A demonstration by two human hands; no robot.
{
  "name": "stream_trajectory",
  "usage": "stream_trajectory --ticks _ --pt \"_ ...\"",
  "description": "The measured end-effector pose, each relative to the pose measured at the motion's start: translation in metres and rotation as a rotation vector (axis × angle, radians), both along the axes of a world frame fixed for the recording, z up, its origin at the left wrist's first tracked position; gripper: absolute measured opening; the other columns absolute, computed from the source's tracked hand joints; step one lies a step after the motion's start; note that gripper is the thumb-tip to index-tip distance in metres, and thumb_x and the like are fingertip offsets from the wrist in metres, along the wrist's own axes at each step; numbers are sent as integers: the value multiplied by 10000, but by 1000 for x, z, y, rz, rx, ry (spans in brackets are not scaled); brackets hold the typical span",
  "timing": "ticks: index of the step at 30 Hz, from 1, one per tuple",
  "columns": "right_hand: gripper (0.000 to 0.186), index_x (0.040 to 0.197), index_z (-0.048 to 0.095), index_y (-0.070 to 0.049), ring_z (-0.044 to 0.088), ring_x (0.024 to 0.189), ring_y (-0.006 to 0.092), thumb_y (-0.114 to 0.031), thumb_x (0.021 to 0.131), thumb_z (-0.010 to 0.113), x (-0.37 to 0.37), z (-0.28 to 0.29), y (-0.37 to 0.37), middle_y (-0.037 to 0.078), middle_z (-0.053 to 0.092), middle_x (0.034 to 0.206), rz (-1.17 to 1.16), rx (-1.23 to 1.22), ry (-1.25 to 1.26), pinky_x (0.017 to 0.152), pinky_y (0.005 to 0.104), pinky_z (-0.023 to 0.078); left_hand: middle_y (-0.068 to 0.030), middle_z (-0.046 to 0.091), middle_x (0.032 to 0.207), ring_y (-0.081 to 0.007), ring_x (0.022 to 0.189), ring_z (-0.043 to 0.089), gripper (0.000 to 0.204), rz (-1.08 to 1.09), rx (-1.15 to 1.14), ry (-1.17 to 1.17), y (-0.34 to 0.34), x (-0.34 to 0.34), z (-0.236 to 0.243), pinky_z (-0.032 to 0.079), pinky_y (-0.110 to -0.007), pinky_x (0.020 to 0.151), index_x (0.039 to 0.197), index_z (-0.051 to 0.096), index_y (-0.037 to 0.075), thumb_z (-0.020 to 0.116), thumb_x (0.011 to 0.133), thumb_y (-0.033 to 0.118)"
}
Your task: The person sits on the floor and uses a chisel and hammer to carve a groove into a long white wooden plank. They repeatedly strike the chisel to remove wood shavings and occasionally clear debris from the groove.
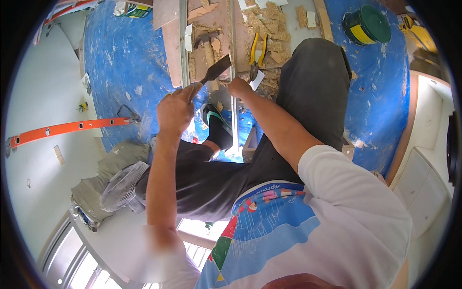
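Observation:
My left hand (174, 111) is closed round the handle of a scraper (217, 70), whose wide dark blade points up and to the right, close to a long metal strip. My right hand (239, 88) is closed at that pale metal strip (235, 120), which runs from the far boards down between my legs. A second metal strip (184, 53) lies roughly parallel on the left. Just beyond my right hand are pliers with yellow handles (259, 50), lying among broken chipboard (274, 29). A hammer (209, 50) rests between the two strips.
A blue floor sheet (130, 72) with pale stains spreads around the boards. A green bucket (368, 25) stands at far right, near a yellow tool case (421, 33). At left are an orange ladder rail (72, 127) and a fan (124, 187). My shoe (211, 115) is between the strips.

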State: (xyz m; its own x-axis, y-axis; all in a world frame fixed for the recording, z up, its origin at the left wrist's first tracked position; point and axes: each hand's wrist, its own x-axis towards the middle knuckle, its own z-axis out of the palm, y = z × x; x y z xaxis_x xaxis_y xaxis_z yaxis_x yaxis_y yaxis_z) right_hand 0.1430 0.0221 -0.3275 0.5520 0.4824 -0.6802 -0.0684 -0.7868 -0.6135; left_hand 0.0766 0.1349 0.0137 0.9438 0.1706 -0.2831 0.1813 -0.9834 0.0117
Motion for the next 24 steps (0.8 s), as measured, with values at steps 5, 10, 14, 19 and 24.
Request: stream_trajectory --ticks 5,10,14,19,24 --pt "298 1039 757 21 705 1084 395 -200 928 590 -15 -72 23 250 728 1071 57 -73 -142 912 478 580 -102 722 920 -359 861 706 326 -182 56 44 2 65 9 571 -490 761 1190 723 217 620 891 139" --pt "393 1263 664 34 646 1246 375 -178 941 592 0 3 6 249 654 1322 10 -20 108 1013 475 542 -141 744 956 -365 923 718 245 -153 106 189 5 93 12 576 -485 791 1116 735 155 630 895 159" --pt "382 1241 680 31 653 1236 376 -181 932 606 11 20 0 243 655 1325 -30 -19 134 1008 477 546 -154 744 942 -374 924 717 219 -182 127 250 5 115 11 576 -486 804 1086 734 142 661 879 151" --pt "392 1251 682 17 653 1236 377 -196 927 624 15 29 -1 230 661 1324 -65 -40 164 1009 482 545 -151 744 936 -369 931 718 213 -230 124 270 5 128 16 578 -476 810 1070 740 130 674 868 123" --pt "406 1259 681 13 652 1238 376 -215 925 643 15 20 2 234 661 1327 -84 -57 179 1009 474 546 -156 746 968 -362 950 720 264 -322 155 262 5 153 14 578 -467 825 1110 743 120 669 858 93"
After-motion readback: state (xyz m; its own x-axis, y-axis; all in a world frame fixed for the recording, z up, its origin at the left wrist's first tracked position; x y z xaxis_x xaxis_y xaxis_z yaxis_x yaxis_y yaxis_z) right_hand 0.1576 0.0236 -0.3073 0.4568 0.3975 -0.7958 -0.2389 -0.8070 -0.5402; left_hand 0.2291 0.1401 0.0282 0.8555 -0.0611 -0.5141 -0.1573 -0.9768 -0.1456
